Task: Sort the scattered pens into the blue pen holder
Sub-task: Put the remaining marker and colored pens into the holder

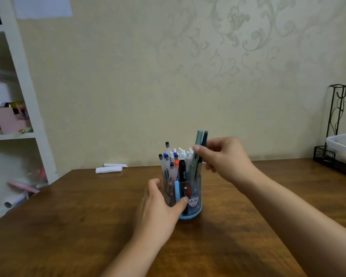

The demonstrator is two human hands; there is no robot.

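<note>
Head view, right hand (226, 156) pinching upright teal pens (198, 154), tips down in blue pen holder (190, 198), left hand (160, 204) gripping holder.

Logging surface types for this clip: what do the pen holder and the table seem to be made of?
Pen holder: apparently translucent blue plastic, since pen barrels show through its wall; printed cartoon figures, opaque blue base. Table: dark brown wood or wood-look veneer, with visible grain and a soft, low sheen; which of the two cannot be told.

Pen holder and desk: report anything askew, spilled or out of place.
Nothing spilled. The blue pen holder stands upright, steadied by the left hand. The right hand pinches two teal pens, tilted, lower ends inside it.
</note>
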